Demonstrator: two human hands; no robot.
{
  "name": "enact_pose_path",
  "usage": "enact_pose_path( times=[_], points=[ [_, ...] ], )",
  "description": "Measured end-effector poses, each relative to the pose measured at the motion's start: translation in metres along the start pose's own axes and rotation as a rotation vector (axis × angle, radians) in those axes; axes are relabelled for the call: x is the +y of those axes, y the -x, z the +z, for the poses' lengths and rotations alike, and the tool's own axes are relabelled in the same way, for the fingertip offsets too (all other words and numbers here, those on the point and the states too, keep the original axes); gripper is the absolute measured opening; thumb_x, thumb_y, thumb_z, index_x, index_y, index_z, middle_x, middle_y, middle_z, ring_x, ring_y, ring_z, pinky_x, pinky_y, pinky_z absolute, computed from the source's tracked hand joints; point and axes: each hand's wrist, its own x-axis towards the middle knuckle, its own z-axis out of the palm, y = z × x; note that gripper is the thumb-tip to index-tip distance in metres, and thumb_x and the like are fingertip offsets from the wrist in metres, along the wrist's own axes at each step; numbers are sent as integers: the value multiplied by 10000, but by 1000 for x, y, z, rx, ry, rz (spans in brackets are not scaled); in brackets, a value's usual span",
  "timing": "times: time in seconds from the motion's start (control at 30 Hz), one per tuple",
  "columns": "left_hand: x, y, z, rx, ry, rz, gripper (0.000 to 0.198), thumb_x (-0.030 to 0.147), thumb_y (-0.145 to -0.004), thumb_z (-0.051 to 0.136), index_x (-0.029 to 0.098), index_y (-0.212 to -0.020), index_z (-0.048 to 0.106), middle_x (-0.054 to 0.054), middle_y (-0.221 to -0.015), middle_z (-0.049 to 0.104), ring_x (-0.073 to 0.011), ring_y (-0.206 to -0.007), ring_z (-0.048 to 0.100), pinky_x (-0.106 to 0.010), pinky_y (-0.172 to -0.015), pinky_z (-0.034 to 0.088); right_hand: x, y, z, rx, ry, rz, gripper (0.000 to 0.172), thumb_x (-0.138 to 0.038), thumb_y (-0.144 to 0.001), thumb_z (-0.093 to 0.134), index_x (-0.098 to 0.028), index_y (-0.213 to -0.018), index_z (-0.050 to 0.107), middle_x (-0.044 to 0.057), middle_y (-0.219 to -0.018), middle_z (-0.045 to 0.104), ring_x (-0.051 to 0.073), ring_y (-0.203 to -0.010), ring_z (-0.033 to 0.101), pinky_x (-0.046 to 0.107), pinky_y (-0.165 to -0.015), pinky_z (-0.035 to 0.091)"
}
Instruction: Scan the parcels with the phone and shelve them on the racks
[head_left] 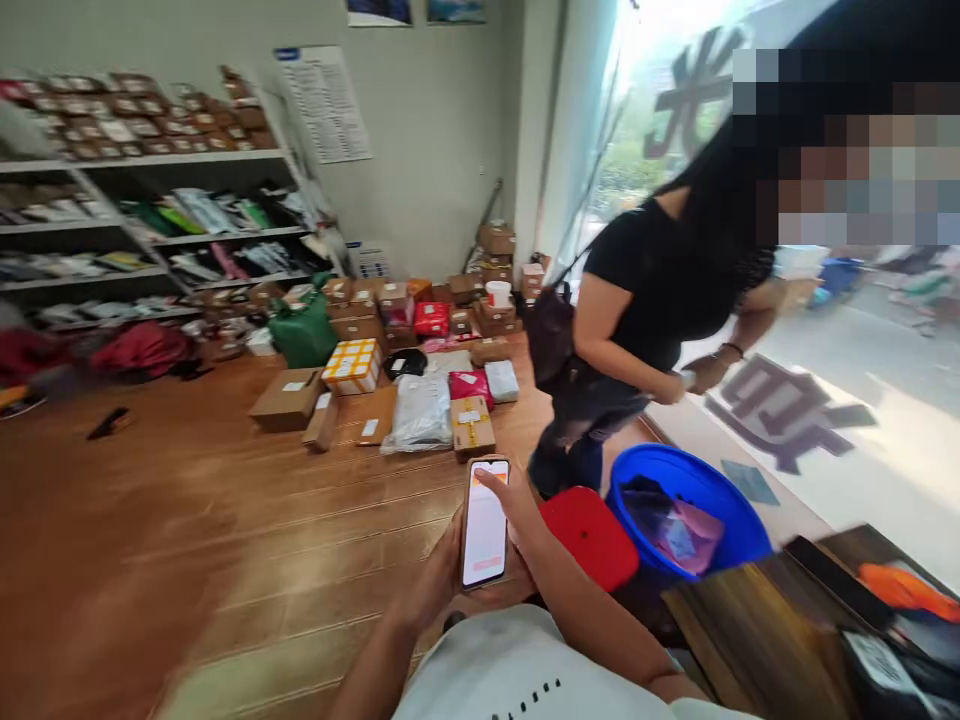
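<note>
A phone (486, 525) with a lit, mostly white screen is upright in front of my body, above the wooden floor. My left hand (448, 560) is wrapped round its left side and lower back. My right hand (514, 500) is at its right edge, with the thumb over the upper part of the screen; the other fingers of this hand are mostly hidden. Beyond the phone, a taped cardboard box (473, 427) and a clear plastic-wrapped parcel (421, 412) lie on the floor.
A person in a black top (660, 285) stands at the right. Near me are a red stool (589, 535), a blue bin (634, 470) holding packages, and a wooden table (765, 625). Shelves (187, 158) of parcels line the left wall; a green bag (304, 332) stands among boxes.
</note>
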Motion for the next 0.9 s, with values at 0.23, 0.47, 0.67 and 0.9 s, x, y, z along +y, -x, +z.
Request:
enact_pose_path(
  times=[0.23, 0.47, 0.67, 0.9],
  points=[
    [113, 91, -138, 337, 25, 150, 747, 661, -920, 416, 413, -1559, 119, -68, -1619, 259, -359, -1228, 556, -372, -645, 615, 70, -57, 221, -268, 33, 165, 354, -572, -794, 614, -227, -840, 550, -41, -640, 567, 169, -546, 522, 294, -559, 422],
    [199, 117, -271, 429, 292, 370, 699, 645, -944, 357, 346, -1560, 219, -120, -1521, 437, -368, -1217, 568, -449, -766, 595, 137, -135, 368, -561, 140, 150, 252, -376, -760, 594, -224, -961, 583, -3, -871, 638, 198, -767, 574, 309, -708, 447],
    [315, 107, -382, 602, 286, 436, 684, 619, -957, 338, 312, -1560, 241, -89, -1523, 443, -331, -1306, 494, -486, -967, 518, 183, -238, 496, -697, 209, 119, 395, -282, -684, 632, -230, -1067, 551, 21, -966, 648, 245, -900, 579, 375, -854, 435],
    [436, 96, -532, 788, 316, 508, 656, 500, -979, 369, 315, -1570, 152, -39, -1528, 442, -271, -1413, 392, -447, -1085, 440, 236, -363, 661, -792, 207, 125, 446, -215, -627, 654, -245, -1049, 513, 19, -964, 627, 257, -908, 585, 410, -863, 444]
  ],
)
